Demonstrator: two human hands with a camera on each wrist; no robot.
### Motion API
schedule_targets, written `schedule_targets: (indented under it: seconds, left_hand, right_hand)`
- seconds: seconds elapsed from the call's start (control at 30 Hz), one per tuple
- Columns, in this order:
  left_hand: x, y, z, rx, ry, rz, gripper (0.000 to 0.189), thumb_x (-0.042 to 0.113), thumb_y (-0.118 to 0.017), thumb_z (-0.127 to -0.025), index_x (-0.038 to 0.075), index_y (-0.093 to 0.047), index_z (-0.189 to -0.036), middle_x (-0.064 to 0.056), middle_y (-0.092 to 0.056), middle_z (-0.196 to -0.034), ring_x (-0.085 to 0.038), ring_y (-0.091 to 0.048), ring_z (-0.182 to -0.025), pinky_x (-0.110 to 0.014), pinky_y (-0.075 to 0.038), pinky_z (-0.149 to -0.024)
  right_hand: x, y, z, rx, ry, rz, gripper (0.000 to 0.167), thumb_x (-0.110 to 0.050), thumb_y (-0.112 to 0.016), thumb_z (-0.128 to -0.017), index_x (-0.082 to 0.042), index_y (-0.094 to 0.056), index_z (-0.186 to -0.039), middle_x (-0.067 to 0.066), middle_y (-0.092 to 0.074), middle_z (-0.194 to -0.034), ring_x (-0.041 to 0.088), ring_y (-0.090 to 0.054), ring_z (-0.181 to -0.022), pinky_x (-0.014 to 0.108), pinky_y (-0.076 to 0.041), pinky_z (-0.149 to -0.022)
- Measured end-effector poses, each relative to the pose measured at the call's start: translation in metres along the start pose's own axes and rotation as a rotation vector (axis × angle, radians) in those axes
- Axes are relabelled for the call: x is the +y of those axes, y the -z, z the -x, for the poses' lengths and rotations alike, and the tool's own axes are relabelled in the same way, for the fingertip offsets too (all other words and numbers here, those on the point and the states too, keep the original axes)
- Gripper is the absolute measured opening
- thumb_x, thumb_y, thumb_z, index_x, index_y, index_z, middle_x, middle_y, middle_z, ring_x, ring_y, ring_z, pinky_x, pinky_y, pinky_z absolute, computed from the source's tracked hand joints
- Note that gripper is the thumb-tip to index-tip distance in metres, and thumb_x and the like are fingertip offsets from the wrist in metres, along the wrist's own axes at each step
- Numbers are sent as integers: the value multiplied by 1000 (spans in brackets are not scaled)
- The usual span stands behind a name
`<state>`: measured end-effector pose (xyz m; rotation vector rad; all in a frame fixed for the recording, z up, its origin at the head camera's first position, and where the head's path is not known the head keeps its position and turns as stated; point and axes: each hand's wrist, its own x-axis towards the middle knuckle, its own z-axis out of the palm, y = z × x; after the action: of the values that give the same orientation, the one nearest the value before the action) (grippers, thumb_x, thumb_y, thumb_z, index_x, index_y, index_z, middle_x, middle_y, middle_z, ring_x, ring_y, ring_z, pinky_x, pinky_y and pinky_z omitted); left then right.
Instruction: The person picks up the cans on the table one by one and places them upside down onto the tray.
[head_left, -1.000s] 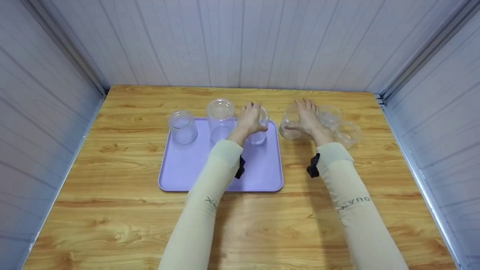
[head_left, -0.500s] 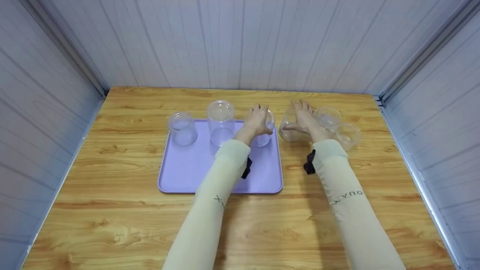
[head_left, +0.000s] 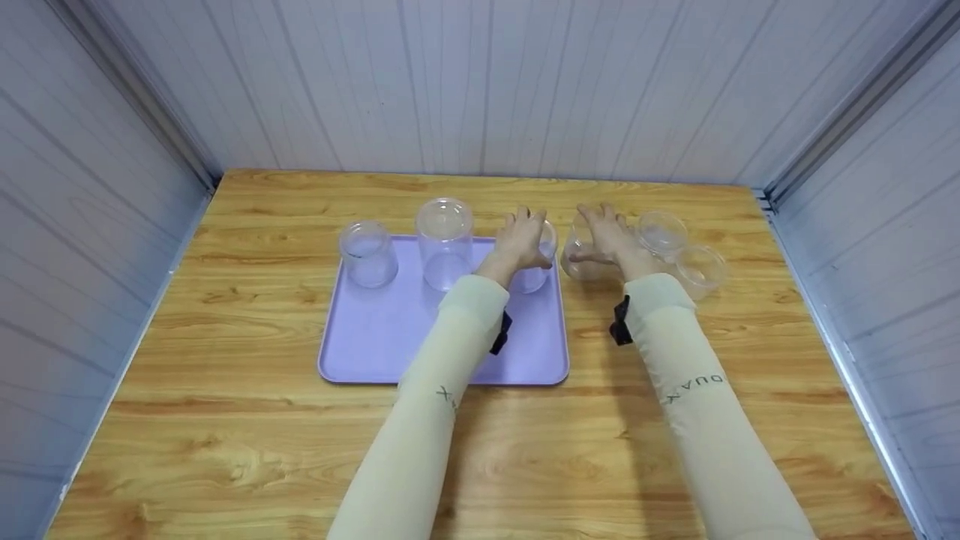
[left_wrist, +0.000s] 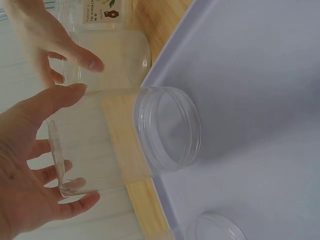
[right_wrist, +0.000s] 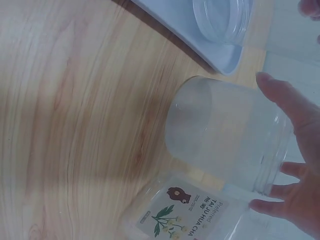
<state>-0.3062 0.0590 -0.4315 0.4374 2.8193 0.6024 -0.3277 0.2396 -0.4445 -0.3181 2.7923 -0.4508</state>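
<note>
The left hand (head_left: 517, 244) grips the base end of a rim-down jar (left_wrist: 120, 140), clear and threaded at its mouth, at the back right corner of the purple tray (head_left: 367, 345). Just beside it, off the tray, the right hand (head_left: 609, 244) spreads thumb and fingers to either side of the neck of an upright jar (right_wrist: 215, 130), which stands on the wooden counter (head_left: 225, 435); I cannot tell whether they press on it. The two jars are close neighbours, with the tray's right edge running between them. Close by on the far side of the upright jar is a labelled jar (right_wrist: 185, 210), its sticker (right_wrist: 175, 212) showing a brown figure and a flowering sprig. From the head, two clear jars show to the right of the right hand, partly hidden by the hand and wrist. On the tray's other side, a short jar (head_left: 371, 259) sits at the back left corner and a tall jar (head_left: 444, 247) at the back middle, near the left hand. The left sleeve (head_left: 420, 420) crosses the tray and covers part of its front edge; the right sleeve (head_left: 705, 412) lies over bare counter. Panelled walls (head_left: 480, 82) enclose the back and both sides.
</note>
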Motion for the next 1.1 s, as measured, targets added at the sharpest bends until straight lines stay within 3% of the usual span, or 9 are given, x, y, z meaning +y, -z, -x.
schedule_targets:
  seconds: [0.2,0.63,0.93,1.1]
  left_hand:
    - [1,-2,-2,-13,-3,-25,92,32,-77,-66,12,-26,-140,-15,-25,-139,-34,-27,-123,-49,-33,-94]
    - [4,-4,-1,-32,-12,-81,92,38,-73,-69,11,-22,-141,-15,-23,-141,-33,-24,-126,-49,-28,-97]
    - [-2,-1,3,-24,-18,-52,102,47,-75,-63,12,-20,-141,-17,-19,-143,-38,-18,-128,-51,-25,-98]
    - [-2,4,9,0,-18,-170,104,47,-75,-63,9,-18,-141,-16,-24,-140,-36,-23,-126,-48,-32,-94]
  right_hand:
    - [2,0,-1,1,9,9,81,-27,-67,-78,-11,-19,-141,31,-9,-140,56,-8,-121,67,-12,-93]
    - [6,3,2,13,26,80,79,-32,-67,-77,-13,-24,-140,30,-16,-138,55,-16,-120,66,-21,-90]
    - [-1,9,7,13,45,129,80,-38,-66,-77,-16,-24,-141,30,-19,-138,54,-18,-120,65,-24,-89]
    - [-10,10,10,1,54,169,84,-47,-67,-73,-18,-26,-140,27,-22,-137,51,-20,-121,66,-27,-86]
